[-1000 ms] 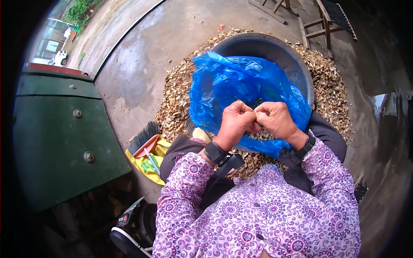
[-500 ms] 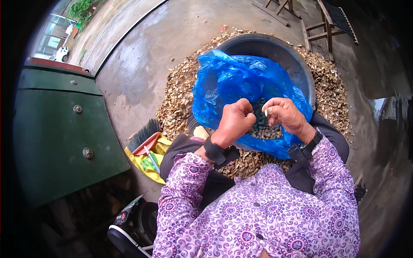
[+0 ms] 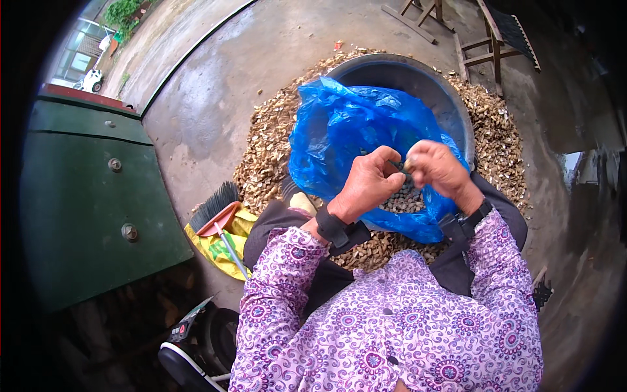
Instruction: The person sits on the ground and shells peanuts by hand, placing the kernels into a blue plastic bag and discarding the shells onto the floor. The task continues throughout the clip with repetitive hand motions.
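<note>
Left hand [image 3: 369, 183]: centre of the frame, over the mouth of the bag. Fingers curled nearly closed, tips pinched on a small dark piece [image 3: 396, 164] held between the two hands. Black wrist strap below it.

Right hand [image 3: 439, 166]: just right of the left hand, fingertips meeting it. Fingers bent in, thumb and forefinger nipping the other end of the same piece; the rest of the hand loosely clenched.

Small dark piece: centre of the frame, slightly above the knuckles. Long axis roughly level, running left to right from one hand to the other. Too small to tell its kind or which end leads.

Blue plastic bag [image 3: 346, 130]: centre, mouth open upward toward the hands, with small dark greyish pieces [image 3: 401, 201] lying inside, directly under the hands.

Dark round basin [image 3: 418, 75]: upper centre, behind the bag and partly covered by it.

Heap of pale brown husks [image 3: 268, 150]: on the concrete floor [image 3: 215, 85], ringing the basin left and right.

Hand brush [image 3: 219, 212]: lower left of centre, bristles toward the heap, lying on a yellow sack [image 3: 225, 258].

Green metal box [image 3: 85, 196]: left edge.

Wooden frame [image 3: 486, 39]: upper right.
</note>
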Demonstrator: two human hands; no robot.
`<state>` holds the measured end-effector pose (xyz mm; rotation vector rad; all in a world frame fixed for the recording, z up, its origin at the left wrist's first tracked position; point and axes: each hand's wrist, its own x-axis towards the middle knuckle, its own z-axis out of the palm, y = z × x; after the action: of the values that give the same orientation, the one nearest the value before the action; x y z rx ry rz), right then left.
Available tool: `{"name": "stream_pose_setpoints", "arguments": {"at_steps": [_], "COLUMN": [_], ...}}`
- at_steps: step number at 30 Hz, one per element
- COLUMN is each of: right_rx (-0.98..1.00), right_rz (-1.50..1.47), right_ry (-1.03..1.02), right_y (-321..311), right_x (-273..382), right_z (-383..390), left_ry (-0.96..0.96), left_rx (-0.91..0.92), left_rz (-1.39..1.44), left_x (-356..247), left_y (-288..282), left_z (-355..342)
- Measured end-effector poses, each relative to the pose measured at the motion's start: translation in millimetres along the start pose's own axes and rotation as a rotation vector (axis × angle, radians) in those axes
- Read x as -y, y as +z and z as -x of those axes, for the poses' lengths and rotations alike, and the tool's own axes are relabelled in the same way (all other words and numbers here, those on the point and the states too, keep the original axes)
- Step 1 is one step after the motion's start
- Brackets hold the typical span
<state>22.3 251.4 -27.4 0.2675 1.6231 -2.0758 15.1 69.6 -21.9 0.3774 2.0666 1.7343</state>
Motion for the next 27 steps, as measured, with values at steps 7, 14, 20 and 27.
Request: {"name": "stream_pose_setpoints", "arguments": {"at_steps": [7, 14, 20, 27], "right_rx": [-0.259, 0.034, 0.036, -0.173], "right_rz": [-0.894, 0.653, 1.284, 1.127], "right_ry": [-0.399, 0.067, -0.468, -0.300], "right_y": [-95.1, -6.8, 0.8, 13.5], "right_x": [14.7, -53.3, -89.7, -93.6], "right_z": [6.0, -22.6, -53.9, -70.3], "left_ry": [-0.093, -0.066, -0.031, -0.055], "left_rx": [0.011, -0.086, -0.092, -0.066], "left_rz": [0.233, 0.327, 0.363, 0.316], "left_x": [-6.3, -13.4, -18.7, -13.3], "left_y": [-8.6, -27.3, -34.9, -39.6], "left_z": [-1.7, 0.4, 12.5, 18.5]}}
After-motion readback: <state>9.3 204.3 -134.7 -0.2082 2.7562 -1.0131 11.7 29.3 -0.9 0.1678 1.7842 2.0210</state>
